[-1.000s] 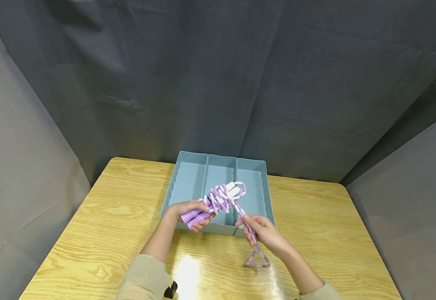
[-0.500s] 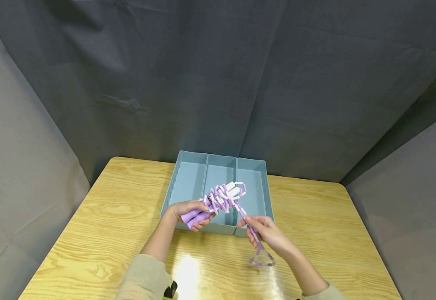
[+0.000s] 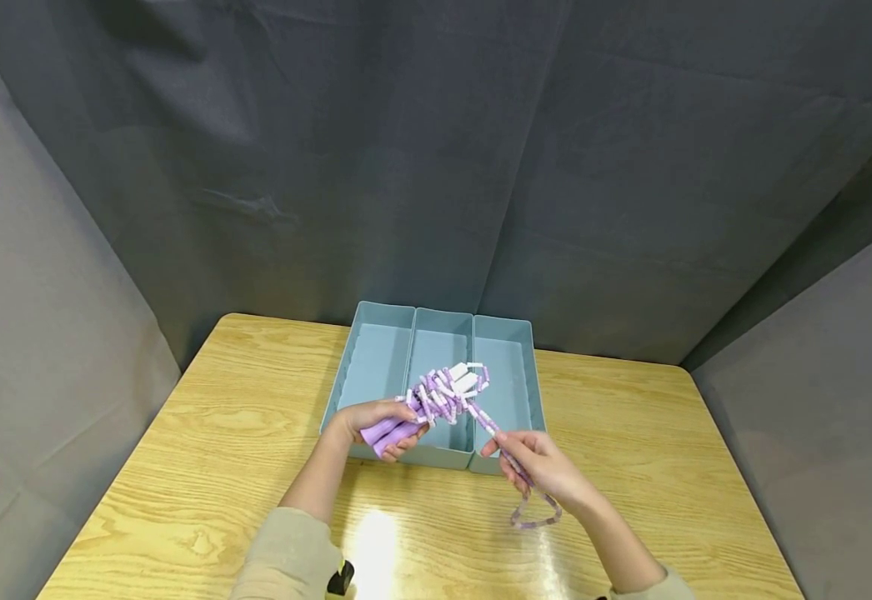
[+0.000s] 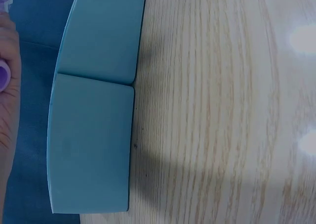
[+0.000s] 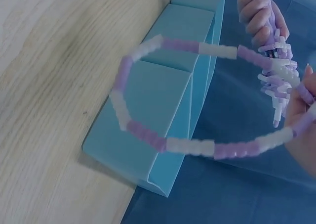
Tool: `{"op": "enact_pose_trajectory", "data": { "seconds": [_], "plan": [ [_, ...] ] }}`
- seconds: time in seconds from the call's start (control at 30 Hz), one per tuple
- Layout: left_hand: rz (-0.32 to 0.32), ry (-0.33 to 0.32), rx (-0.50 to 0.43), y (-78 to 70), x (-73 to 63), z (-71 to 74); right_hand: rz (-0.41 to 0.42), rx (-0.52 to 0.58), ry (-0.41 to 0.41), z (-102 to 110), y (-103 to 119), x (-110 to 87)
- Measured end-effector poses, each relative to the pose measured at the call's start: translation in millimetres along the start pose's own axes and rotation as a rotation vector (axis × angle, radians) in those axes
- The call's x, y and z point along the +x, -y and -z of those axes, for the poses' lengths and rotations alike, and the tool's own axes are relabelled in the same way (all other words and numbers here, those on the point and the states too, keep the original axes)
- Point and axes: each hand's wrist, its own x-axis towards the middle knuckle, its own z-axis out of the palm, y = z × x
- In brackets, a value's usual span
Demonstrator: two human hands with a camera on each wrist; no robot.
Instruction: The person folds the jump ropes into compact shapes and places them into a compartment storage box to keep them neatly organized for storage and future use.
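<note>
A purple and white beaded jump rope [image 3: 443,397] is bundled in front of me, its cord wound round two purple handles. My left hand [image 3: 379,421] grips both handles, and one handle's round end shows in the left wrist view. With thumb and fingers my right hand [image 3: 537,462] pinches a doubled length of the cord, drawn out to the lower right of the bundle. Below that hand a loose loop of beads hangs; in the right wrist view this loop [image 5: 190,147] spreads wide across the picture. The bundle is held above a blue-grey organizer [image 3: 376,367].
The organizer has three long compartments side by side and stands at the back of a wooden table [image 3: 203,467]. A dark curtain [image 3: 406,167] hangs behind the table. Grey panels [image 3: 46,333] flank it on both sides.
My right hand has moved a little to the right, drawing the cord along. The hanging loop has swung right and become rounder. My left hand has barely moved.
</note>
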Motion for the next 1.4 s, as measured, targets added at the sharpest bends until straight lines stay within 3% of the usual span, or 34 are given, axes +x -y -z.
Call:
{"op": "enact_pose_trajectory", "data": {
  "seconds": [0.23,0.6,0.97,1.4],
  "plan": [
    [0.025,-0.012,0.002,1.1,1.6,-1.4,0.027,-0.152,-0.033,2,9,1.5],
    [0.09,-0.073,-0.001,11.1,6.3,3.7,0.126,-0.348,0.057,6,28,11.7],
    [0.158,-0.072,0.031,14.6,7.8,6.0,0.091,-0.452,0.178,16,43,24.0],
    [0.245,-0.053,0.023,15.3,10.4,2.8,0.063,-0.53,0.237,28,53,38.9]
  ]
}}
